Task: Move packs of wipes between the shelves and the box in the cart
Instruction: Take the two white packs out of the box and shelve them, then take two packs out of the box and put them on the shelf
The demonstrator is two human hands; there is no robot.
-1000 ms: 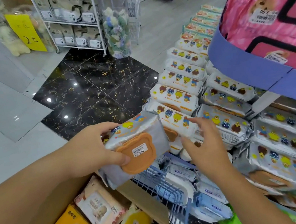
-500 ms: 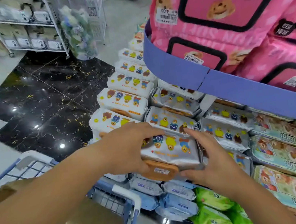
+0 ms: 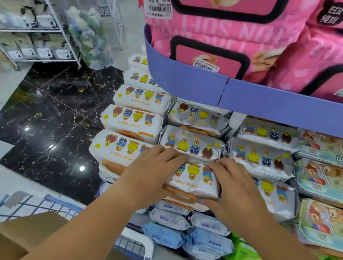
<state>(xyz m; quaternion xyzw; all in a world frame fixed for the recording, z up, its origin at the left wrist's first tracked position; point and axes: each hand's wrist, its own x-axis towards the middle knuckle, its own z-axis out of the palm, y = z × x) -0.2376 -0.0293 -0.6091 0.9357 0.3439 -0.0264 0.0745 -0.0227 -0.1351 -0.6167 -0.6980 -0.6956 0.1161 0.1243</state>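
Observation:
A silver pack of wipes (image 3: pixel 194 180) printed with cartoon bears and an orange lid lies at the front of the lower shelf row, among matching packs. My left hand (image 3: pixel 154 171) lies over its left end with fingers curled along the top edge. My right hand (image 3: pixel 227 183) grips its right end, thumb under the front. Both hands hold it against the neighbouring packs (image 3: pixel 192 142). The brown cardboard box (image 3: pixel 20 234) sits in the blue wire cart (image 3: pixel 135 245) at the bottom left; its contents are out of view.
A purple shelf lip (image 3: pixel 249 95) overhangs the row, with large pink packs (image 3: pixel 239 22) above. Teal bear packs (image 3: pixel 336 175) lie at right; blue packs (image 3: pixel 165 235) and green packs (image 3: pixel 244 257) below. White racks (image 3: pixel 30 39) stand across the black marble floor (image 3: pixel 45 124).
The pack went from above the cart in my left hand over to the shelf. Both hands have pressed it down into the front of the row. The view swung right.

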